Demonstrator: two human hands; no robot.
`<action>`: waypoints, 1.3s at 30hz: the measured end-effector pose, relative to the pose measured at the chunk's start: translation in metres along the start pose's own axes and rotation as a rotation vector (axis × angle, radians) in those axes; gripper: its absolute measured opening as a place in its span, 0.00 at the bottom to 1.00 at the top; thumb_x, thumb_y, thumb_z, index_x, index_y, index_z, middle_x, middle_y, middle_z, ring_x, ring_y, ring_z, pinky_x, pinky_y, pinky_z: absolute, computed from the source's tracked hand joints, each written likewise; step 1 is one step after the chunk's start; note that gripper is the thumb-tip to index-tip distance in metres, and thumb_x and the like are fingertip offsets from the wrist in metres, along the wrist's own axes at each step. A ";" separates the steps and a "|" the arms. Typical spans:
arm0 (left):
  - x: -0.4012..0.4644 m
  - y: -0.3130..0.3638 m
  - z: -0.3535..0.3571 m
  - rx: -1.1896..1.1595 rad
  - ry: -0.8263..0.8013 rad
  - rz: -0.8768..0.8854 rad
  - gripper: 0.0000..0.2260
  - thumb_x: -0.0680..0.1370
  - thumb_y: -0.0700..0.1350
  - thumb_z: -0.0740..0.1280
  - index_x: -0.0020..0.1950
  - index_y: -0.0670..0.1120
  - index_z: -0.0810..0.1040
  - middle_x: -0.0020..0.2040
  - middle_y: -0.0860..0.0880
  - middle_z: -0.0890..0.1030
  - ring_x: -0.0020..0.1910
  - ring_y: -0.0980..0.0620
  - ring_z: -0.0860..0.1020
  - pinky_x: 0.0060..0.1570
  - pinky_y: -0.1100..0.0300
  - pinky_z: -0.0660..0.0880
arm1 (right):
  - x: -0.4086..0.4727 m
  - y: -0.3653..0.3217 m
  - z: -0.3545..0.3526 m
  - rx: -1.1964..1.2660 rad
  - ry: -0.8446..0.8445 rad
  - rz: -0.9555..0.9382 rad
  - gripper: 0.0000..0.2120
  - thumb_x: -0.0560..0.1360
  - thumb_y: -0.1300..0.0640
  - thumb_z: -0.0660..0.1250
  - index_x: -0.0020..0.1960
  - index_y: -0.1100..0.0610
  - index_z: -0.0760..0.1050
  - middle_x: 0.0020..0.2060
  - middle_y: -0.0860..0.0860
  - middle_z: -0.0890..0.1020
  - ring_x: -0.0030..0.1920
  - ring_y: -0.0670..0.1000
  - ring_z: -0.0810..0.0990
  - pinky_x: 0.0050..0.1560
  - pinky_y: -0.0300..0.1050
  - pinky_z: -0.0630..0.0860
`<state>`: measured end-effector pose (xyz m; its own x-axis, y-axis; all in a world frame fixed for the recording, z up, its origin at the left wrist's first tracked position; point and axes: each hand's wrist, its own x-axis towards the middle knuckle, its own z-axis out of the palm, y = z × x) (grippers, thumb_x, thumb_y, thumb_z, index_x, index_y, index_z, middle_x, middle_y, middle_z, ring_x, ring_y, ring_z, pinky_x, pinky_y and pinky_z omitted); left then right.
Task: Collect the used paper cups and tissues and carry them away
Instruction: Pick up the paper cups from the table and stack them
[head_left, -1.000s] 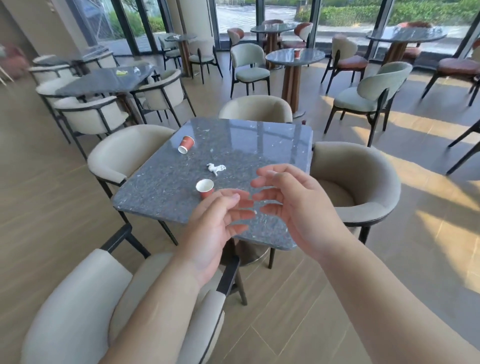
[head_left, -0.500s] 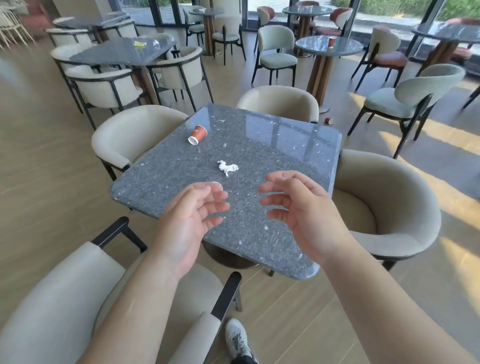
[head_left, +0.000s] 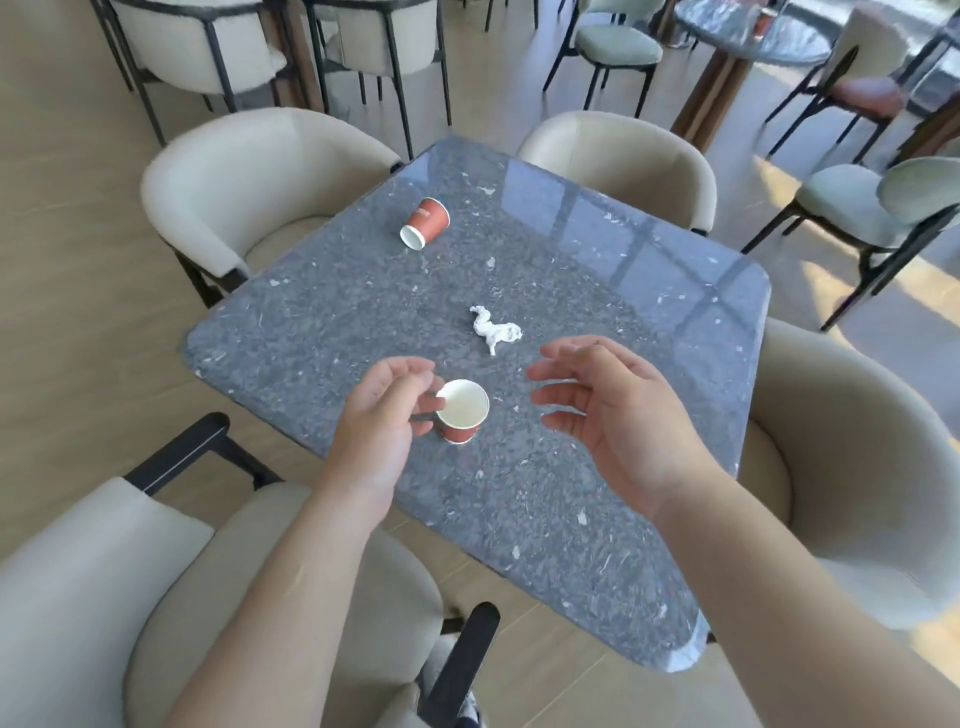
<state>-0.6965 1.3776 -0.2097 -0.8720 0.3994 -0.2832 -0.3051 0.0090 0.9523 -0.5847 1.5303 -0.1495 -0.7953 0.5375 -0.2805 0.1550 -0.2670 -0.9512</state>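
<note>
An upright red paper cup (head_left: 466, 410) with a white inside stands on the near half of the grey stone table (head_left: 597, 499). My left hand (head_left: 382, 415) is at the cup's left side, fingers loosely curled, fingertips touching its rim and wall without closing round it. My right hand (head_left: 610, 410) hovers to the cup's right, fingers spread and relaxed, holding nothing. A crumpled white tissue (head_left: 493, 330) lies just beyond both hands near the table's middle. A second red cup (head_left: 427, 222) lies tipped on its side at the far left of the table.
Cream armchairs surround the table: one at the near left (head_left: 104, 597), one at the left (head_left: 244, 182), one at the far side (head_left: 623, 150), one at the right (head_left: 852, 457). More tables and chairs stand behind. My shoe shows on the wood floor below.
The view has come closer and tilted down over the table. My left hand has reached the upright cup, which now shows beside its fingers. My right hand has spread out to the right.
</note>
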 end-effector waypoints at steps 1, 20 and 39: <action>0.006 -0.004 -0.002 -0.007 0.005 -0.019 0.09 0.83 0.41 0.64 0.47 0.51 0.80 0.40 0.56 0.86 0.40 0.59 0.83 0.48 0.56 0.75 | 0.006 0.004 0.003 -0.003 0.007 0.022 0.06 0.68 0.50 0.68 0.42 0.49 0.82 0.42 0.52 0.85 0.39 0.49 0.82 0.39 0.43 0.75; 0.083 -0.123 -0.006 0.424 -0.107 -0.186 0.31 0.76 0.43 0.77 0.71 0.59 0.63 0.72 0.56 0.69 0.68 0.58 0.72 0.67 0.56 0.68 | 0.139 0.129 -0.015 -0.106 0.133 0.335 0.06 0.75 0.55 0.65 0.45 0.52 0.80 0.42 0.49 0.81 0.39 0.47 0.80 0.32 0.39 0.75; 0.143 -0.104 0.051 0.280 0.072 0.165 0.33 0.68 0.33 0.81 0.61 0.57 0.70 0.61 0.56 0.78 0.55 0.64 0.78 0.50 0.70 0.76 | 0.211 0.106 -0.013 -0.094 -0.098 0.322 0.10 0.73 0.51 0.63 0.50 0.51 0.81 0.43 0.47 0.84 0.45 0.47 0.84 0.42 0.44 0.77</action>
<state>-0.7698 1.4807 -0.3430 -0.9286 0.3511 -0.1199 -0.0488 0.2050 0.9775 -0.7280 1.6260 -0.3107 -0.7485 0.3567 -0.5590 0.4571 -0.3332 -0.8246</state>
